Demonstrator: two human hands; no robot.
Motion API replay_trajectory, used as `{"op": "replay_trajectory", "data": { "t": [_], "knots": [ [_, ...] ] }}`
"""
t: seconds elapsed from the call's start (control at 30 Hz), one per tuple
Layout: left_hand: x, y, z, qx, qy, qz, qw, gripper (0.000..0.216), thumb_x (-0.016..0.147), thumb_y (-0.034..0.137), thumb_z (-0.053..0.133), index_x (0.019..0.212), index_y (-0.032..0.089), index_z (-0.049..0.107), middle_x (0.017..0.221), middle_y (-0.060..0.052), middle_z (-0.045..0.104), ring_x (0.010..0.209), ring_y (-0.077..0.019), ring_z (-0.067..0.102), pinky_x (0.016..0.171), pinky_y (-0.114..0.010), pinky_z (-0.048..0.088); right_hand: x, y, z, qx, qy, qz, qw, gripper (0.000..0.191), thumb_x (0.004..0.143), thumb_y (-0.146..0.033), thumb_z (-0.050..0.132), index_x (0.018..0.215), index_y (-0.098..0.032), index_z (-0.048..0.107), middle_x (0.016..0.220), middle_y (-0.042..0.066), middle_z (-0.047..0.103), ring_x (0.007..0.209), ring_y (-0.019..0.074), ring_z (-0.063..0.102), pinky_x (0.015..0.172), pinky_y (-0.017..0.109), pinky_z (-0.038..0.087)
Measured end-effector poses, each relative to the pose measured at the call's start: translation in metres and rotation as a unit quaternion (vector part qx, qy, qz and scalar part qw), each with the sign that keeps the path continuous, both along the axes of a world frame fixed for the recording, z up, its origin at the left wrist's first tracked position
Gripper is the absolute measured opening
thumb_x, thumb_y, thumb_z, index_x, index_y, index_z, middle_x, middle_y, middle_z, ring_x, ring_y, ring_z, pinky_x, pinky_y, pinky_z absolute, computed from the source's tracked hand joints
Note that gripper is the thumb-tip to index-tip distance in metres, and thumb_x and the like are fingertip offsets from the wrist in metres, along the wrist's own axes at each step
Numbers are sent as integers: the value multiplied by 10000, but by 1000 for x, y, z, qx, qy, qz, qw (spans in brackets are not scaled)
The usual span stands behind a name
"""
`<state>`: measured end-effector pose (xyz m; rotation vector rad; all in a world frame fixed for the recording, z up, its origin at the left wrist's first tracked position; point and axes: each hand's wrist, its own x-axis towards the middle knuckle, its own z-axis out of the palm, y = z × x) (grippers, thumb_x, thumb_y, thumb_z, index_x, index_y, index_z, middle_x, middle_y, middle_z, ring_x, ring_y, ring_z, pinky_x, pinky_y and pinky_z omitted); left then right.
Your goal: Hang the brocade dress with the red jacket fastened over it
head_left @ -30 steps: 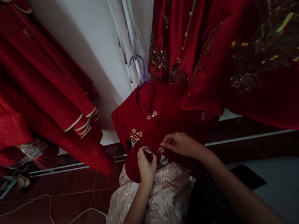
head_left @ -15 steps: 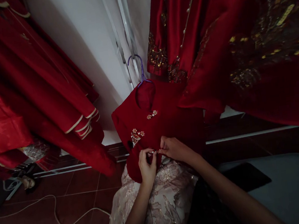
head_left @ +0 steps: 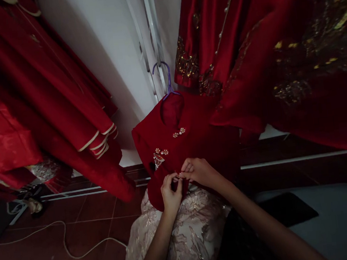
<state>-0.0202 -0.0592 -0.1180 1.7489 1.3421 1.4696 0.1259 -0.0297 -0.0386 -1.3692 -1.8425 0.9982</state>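
Observation:
A red short-bodied garment hangs in front of me on a purple hanger. Pearl flower clasps decorate its neckline and slanted front opening, and a triangular jewelled ornament sits below one of them. My left hand is closed in a pinch at the lower front of the garment. Facing it, my right hand pinches too, its fingertips meeting the left ones. Between them is a small beaded clasp, mostly covered by fingers. Pale floral fabric with a metallic sheen spreads beneath both hands.
Red garments with cream piping hang at left, and gold-embroidered red ones at upper right. A white rail stands against the wall. A pale cable runs over the tiled floor. At right, a dark flat object lies on a grey surface.
My right fingertips have moved slightly left, closing the small gap to my left fingertips. The right hand's other fingers have loosened a little. The whole view has shifted slightly.

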Motion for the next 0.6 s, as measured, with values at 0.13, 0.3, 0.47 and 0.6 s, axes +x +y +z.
{"op": "replay_trajectory", "data": {
  "t": [0.13, 0.3, 0.47, 0.6],
  "knots": [
    [1, -2, 5, 9, 0, -4, 1000, 230, 778, 251, 578, 988, 165, 616, 869, -52, 632, 775, -137, 582, 749, -277, 480, 2, 5, -5, 20, -26, -6, 999, 127, 699, -261, 643, 756, -154, 607, 723, 46, 684, 673, 133, 646, 621, 218, 492],
    [1, -3, 10, -5, -18, -5, 1000, 203, 796, 269, 560, 952, 168, 639, 879, -58, 649, 774, -135, 594, 745, -272, 484, 2, 4, -4, 23, -55, -3, 998, 84, 711, -228, 621, 770, -168, 619, 740, 50, 692, 693, 143, 653, 644, 225, 498],
    [0, -2, 7, -16, -32, -1, 999, 225, 778, 272, 578, 966, 174, 655, 895, -59, 666, 769, -133, 607, 750, -274, 491, -1, 6, -8, 34, -80, 3, 996, 93, 719, -197, 590, 797, -168, 631, 758, 58, 699, 700, 150, 661, 663, 234, 502],
    [-1, -1, 3, -30, -46, 13, 998, 240, 775, 274, 579, 978, 178, 665, 902, -57, 684, 764, -136, 625, 754, -282, 506, 1, 7, -8, 46, -61, 32, 997, 108, 703, -181, 587, 798, -162, 635, 744, 42, 695, 692, 141, 655, 649, 224, 498]
  ]
}}
